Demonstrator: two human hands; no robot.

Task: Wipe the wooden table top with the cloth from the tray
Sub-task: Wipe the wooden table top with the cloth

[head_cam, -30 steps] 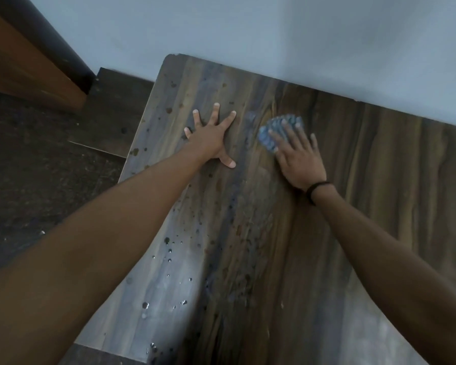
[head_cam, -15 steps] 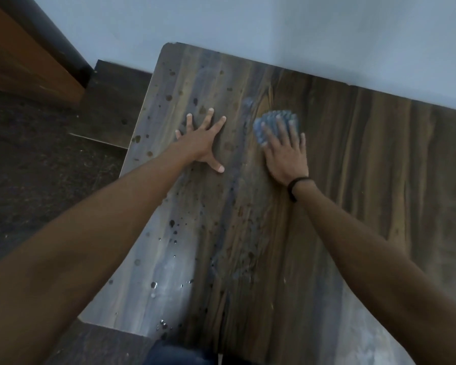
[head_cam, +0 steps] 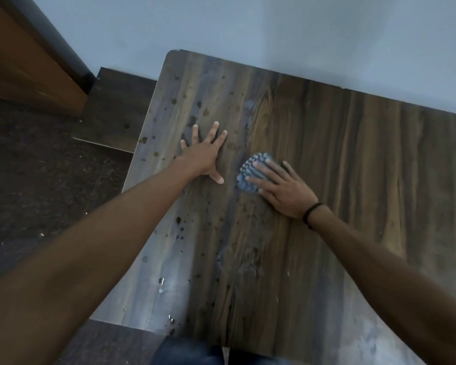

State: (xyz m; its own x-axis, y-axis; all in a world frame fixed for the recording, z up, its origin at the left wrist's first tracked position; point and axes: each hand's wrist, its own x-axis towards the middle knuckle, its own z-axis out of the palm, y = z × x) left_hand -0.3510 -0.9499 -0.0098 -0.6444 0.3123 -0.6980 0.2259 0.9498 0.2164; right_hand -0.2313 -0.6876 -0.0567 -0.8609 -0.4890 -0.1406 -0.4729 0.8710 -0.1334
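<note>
The wooden table top (head_cam: 353,180) fills the centre and right of the view, its left half dotted with water drops and dark spots. A small blue cloth (head_cam: 249,171) lies bunched on the table near its middle. My right hand (head_cam: 282,187) presses flat on the cloth with straight fingers, covering its right part. My left hand (head_cam: 204,154) rests palm down with fingers spread on the table, just left of the cloth. No tray is in view.
A pale wall (head_cam: 274,27) runs along the table's far edge. Dark floor (head_cam: 37,180) lies to the left, with a brown wooden panel (head_cam: 16,61) in the upper left corner. Water drops (head_cam: 161,281) sit near the table's front left edge.
My right hand has slid the cloth toward me and slightly left, closer to my left thumb. My left hand stays planted on the table. The camera view shifted.
</note>
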